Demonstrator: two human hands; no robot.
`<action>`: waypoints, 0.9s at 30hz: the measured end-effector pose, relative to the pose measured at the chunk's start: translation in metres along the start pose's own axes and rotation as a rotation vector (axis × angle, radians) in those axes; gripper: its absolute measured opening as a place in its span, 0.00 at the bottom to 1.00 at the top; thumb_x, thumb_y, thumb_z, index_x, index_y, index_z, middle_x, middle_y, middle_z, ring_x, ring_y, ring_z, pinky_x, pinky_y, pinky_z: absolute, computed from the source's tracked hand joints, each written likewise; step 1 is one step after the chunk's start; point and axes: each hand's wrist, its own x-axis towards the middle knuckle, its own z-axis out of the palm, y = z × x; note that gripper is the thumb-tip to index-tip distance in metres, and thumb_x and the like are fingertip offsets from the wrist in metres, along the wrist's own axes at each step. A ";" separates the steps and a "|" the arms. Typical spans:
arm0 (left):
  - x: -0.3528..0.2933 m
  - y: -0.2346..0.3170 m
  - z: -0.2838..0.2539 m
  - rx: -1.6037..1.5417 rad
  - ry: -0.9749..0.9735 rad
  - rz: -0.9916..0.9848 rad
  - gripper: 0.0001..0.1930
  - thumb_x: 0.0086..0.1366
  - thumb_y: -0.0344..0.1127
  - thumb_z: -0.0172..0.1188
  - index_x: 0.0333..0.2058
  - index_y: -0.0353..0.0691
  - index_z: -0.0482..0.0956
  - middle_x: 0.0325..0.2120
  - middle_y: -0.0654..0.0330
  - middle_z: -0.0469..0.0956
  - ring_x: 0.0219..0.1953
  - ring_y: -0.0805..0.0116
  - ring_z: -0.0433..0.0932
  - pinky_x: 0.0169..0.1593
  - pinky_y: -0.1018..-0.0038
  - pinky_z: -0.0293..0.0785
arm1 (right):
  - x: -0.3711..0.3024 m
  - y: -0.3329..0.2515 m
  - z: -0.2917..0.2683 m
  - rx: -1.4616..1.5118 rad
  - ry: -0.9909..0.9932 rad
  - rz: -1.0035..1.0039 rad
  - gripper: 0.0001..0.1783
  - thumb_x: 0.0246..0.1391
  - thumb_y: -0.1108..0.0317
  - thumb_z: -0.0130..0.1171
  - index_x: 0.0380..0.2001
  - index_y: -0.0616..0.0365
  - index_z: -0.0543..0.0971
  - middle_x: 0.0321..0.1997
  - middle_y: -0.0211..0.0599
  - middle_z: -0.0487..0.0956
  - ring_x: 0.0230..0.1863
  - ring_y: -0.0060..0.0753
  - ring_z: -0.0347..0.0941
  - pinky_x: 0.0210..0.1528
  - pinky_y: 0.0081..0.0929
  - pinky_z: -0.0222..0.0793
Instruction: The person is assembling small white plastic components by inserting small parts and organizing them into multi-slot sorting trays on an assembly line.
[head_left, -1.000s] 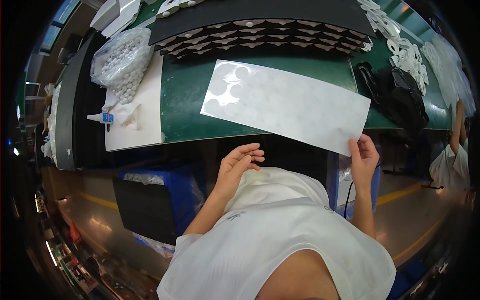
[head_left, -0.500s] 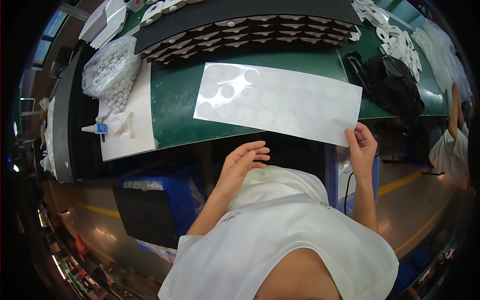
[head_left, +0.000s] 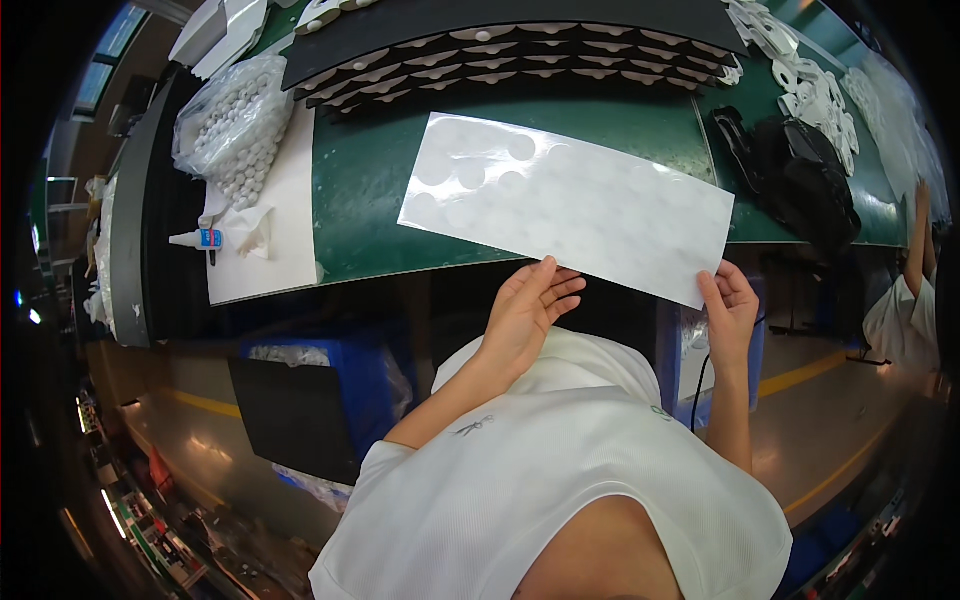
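Note:
A glossy white sheet of round stickers (head_left: 600,205) hangs tilted over the near edge of the green table (head_left: 370,225), its right end lower. Faint circles cover it, and several greyer round spots show towards its left end. My right hand (head_left: 732,305) pinches the sheet's lower right corner, thumb on top. Below the middle of the lower edge is my left hand (head_left: 530,305), fingers apart and loosely bent. Its thumb tip reaches the sheet's edge; whether it presses on it I cannot tell.
Black stacked trays (head_left: 520,55) with pale round pieces stand behind the sheet. Left lie a clear bag of white balls (head_left: 235,130) and a small glue bottle (head_left: 198,239). A black bag-like bundle (head_left: 800,175) and white plastic parts (head_left: 815,100) lie right. A blue bin (head_left: 375,375) stands below.
My left hand has moved right and up to the sheet's lower edge. The sheet has tilted a little more, its right end lower, still in my right hand.

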 end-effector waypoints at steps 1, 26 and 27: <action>0.000 -0.001 -0.001 0.002 -0.004 -0.007 0.10 0.63 0.41 0.52 0.35 0.40 0.71 0.36 0.57 0.74 0.43 0.67 0.73 0.44 0.74 0.69 | 0.000 0.000 0.000 0.014 -0.016 0.000 0.11 0.54 0.73 0.54 0.40 0.67 0.73 0.33 0.33 0.78 0.33 0.14 0.71 0.37 0.10 0.64; -0.005 -0.001 -0.002 0.099 0.078 0.104 0.07 0.62 0.36 0.54 0.33 0.38 0.69 0.33 0.56 0.74 0.40 0.67 0.74 0.43 0.75 0.71 | 0.007 0.000 0.002 0.009 -0.054 -0.011 0.15 0.53 0.73 0.54 0.43 0.69 0.72 0.32 0.32 0.78 0.31 0.14 0.71 0.36 0.10 0.65; -0.005 -0.001 -0.003 0.101 0.080 0.093 0.07 0.62 0.36 0.54 0.32 0.38 0.69 0.33 0.56 0.74 0.40 0.66 0.74 0.43 0.75 0.71 | 0.007 0.001 0.002 0.004 -0.046 -0.012 0.16 0.53 0.73 0.54 0.44 0.69 0.71 0.31 0.32 0.78 0.31 0.13 0.71 0.35 0.10 0.64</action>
